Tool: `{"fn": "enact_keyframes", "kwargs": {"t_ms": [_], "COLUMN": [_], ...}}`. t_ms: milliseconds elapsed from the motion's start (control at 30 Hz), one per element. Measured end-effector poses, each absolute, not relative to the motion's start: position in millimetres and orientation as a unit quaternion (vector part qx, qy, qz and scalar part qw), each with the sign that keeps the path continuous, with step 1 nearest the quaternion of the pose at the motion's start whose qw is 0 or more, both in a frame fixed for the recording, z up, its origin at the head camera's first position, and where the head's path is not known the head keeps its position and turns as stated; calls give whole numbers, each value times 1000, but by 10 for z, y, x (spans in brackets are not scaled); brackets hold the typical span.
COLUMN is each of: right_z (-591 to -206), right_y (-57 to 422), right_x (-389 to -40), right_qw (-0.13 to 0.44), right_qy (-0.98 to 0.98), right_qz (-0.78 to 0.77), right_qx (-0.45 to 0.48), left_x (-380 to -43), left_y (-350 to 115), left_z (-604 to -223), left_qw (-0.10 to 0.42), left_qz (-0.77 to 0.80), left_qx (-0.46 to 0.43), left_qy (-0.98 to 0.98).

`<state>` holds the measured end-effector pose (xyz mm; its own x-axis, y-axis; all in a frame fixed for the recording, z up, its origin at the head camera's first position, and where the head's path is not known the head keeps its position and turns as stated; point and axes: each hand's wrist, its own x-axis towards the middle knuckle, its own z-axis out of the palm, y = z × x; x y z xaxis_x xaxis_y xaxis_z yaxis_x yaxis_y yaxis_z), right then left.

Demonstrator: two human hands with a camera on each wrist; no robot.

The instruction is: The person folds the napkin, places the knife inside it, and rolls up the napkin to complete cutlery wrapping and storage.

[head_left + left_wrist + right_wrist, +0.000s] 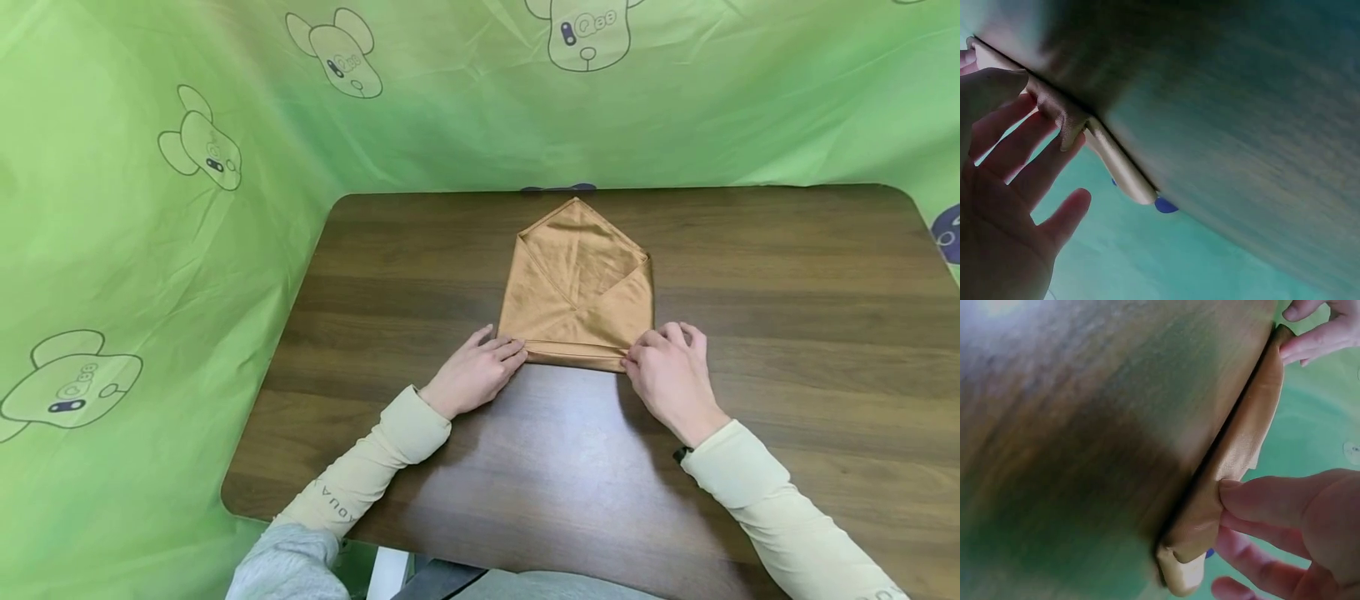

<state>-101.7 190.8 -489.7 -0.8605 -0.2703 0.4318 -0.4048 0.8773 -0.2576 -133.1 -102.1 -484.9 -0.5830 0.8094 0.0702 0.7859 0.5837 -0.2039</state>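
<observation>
A golden-brown satin cloth (pixel 585 312), folded like an envelope with a peak at the far side, lies on the table. Along its near edge runs a narrow turned-up band (pixel 573 352). My left hand (pixel 478 371) grips the band's left end, with the thumb at the near edge and the fingers on the far side; in the left wrist view the little finger stands apart. At the right end, my right hand (pixel 671 379) pinches the band, its thumb (pixel 1260 494) pressed on the cloth's near face. In the right wrist view, the band stretches between both hands.
The dark wood-grain table (pixel 810 333) has rounded corners. A green curtain (pixel 450 117) printed with outlined cartoon heads hangs behind it and on the left. Below the near edge, a white leg-like piece (pixel 390 573) shows beside the person's lap.
</observation>
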Motion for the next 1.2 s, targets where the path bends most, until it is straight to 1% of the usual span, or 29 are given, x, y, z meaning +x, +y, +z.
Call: {"fn": "enact_keyframes", "kwargs": {"t_ms": [200, 367, 467, 767, 967, 1200], "right_z": [-4920, -4937, -4944, -4942, -4949, -4982], "right_y": [1977, 2093, 2152, 2240, 2273, 2274], "right_x": [-1002, -994, -1002, -1081, -1116, -1109], "right_qw": [227, 207, 195, 188, 184, 186], "right_qy": [-926, -916, -913, -911, -909, -908], "right_qz": [153, 135, 128, 115, 116, 120], "right_qx": [260, 318, 336, 349, 356, 355], "left_x": [-1384, -1454, -1493, -1598, -1648, -1642], "left_y": [-1008, -1020, -1035, -1069, -1064, -1046], "left_z": [-4837, -4830, -4824, -4813, -4817, -4824], "left_qw": [57, 47, 35, 1, 24, 81], "left_qz": [46, 9, -13, -48, -39, 7], "left_qx": [-447, -449, -451, -439, -452, -471], "left_qy": [-892, -892, -892, -897, -891, -878]}}
